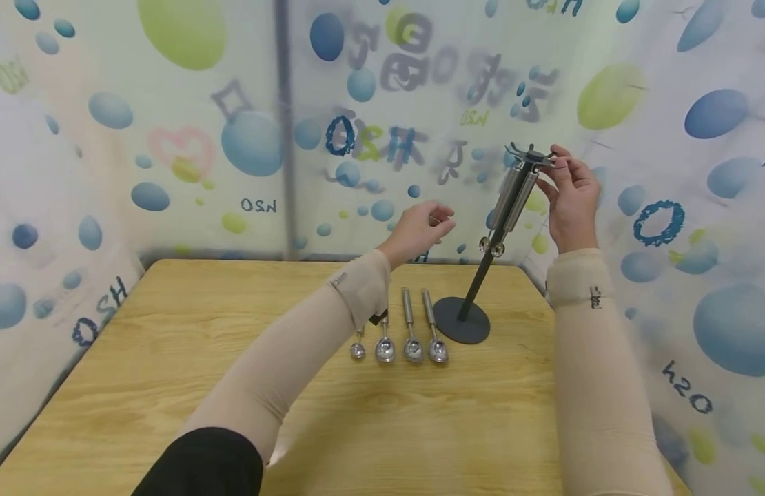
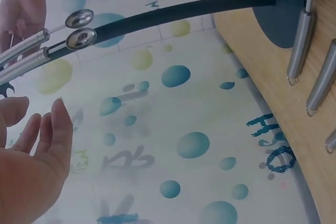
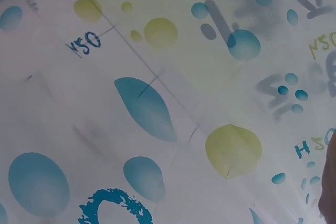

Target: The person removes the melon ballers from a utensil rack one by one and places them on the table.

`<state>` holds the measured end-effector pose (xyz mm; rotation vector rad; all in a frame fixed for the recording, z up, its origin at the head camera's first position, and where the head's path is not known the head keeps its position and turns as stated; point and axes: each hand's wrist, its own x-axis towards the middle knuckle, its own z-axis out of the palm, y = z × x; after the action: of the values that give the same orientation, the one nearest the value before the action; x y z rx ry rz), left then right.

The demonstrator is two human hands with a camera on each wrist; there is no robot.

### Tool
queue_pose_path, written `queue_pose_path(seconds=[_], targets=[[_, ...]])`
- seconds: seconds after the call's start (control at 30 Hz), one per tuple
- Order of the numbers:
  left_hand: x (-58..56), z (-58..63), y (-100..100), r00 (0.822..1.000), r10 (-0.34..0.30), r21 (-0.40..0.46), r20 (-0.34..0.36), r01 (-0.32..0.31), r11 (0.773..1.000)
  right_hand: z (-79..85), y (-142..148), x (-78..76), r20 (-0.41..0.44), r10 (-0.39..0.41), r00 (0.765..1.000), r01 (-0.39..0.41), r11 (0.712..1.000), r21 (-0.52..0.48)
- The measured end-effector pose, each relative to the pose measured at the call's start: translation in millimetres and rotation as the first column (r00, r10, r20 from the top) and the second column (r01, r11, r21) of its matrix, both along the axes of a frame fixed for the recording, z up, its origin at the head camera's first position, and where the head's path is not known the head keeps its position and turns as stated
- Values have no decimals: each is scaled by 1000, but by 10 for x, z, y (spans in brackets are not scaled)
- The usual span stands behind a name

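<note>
My right hand (image 1: 571, 203) is raised at the top of a black utensil stand (image 1: 478, 282), its thumb and fingers closed about one of the hooks. Two metal measuring spoons (image 1: 505, 200) hang side by side from the hooks, bowls downward against the pole. Left of the stand my left hand (image 1: 420, 231) hovers in the air with loosely bent fingers and nothing in it. The left wrist view shows this hand (image 2: 37, 166) below the hanging spoon handles. Only an edge of the right hand (image 3: 328, 182) appears in the right wrist view.
Several metal measuring spoons (image 1: 412, 350) lie in a row on the wooden table (image 1: 171, 358), handles pointing away. They are just left of the stand's round base (image 1: 472, 331); my left sleeve (image 1: 308, 344) partly covers some. Patterned curtains (image 1: 370, 193) enclose the table's back and sides.
</note>
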<state>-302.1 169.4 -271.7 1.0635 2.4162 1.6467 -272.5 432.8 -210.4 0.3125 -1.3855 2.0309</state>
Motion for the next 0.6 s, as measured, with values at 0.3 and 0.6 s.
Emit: queue_pose_path(seconds=[0.3,0.6], targets=[[0,141,214,995,28,6,-92,-28,1000,-14,18,-34,-8,2,1000,-2,1000,-3],[-5,233,454,995,40,10,-92,-39,999,-26,46,-35,-11,-12,1000,13,1000,16]])
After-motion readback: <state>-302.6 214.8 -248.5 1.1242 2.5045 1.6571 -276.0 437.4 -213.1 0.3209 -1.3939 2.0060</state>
